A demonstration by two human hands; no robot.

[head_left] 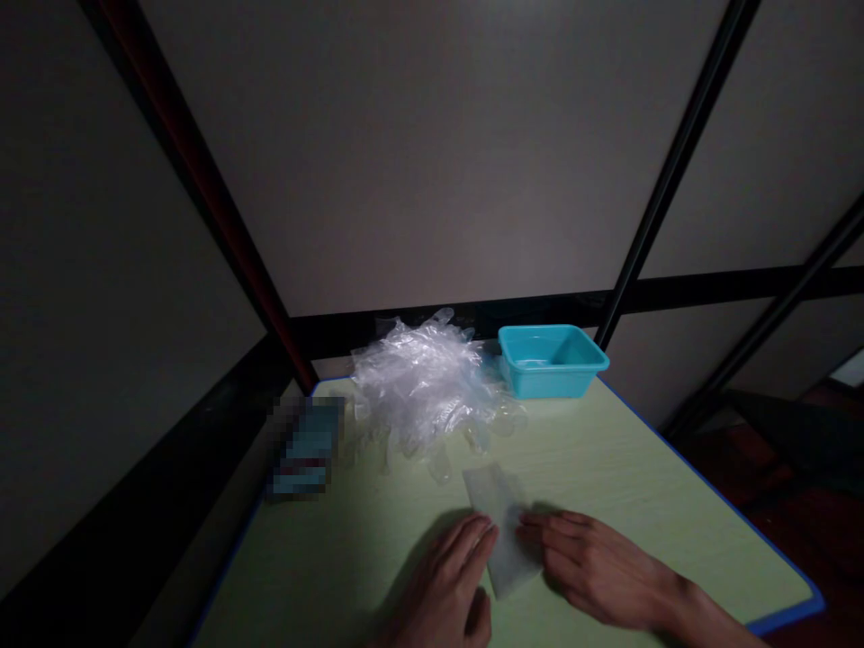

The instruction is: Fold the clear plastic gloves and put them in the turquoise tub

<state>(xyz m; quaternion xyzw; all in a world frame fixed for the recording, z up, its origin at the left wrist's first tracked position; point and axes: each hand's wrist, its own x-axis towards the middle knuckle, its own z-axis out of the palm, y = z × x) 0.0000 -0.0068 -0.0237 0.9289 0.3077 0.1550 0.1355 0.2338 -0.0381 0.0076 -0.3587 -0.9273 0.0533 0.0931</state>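
A narrow, flat, translucent whitish plastic piece (505, 540) lies slantwise on the table in front of me; I cannot tell whether it is a bag or a folded sheet. My left hand (449, 576) rests at its left edge, fingers stretched and close together, thumb apart below. From the right, my right hand (594, 562) lays its slightly bent fingers on the opposite edge, its thumb hidden. Both hands touch the piece without visibly grasping it. Beyond them is a loose heap of clear disposable plastic gloves (432, 382).
A turquoise plastic basin (550, 382) stands at the table's back right corner, beside the heap. At the left edge lies a pixelated bluish object (307, 450). The pale table (641, 468) has a blue rim and stands against large panels (438, 162) with dark frames.
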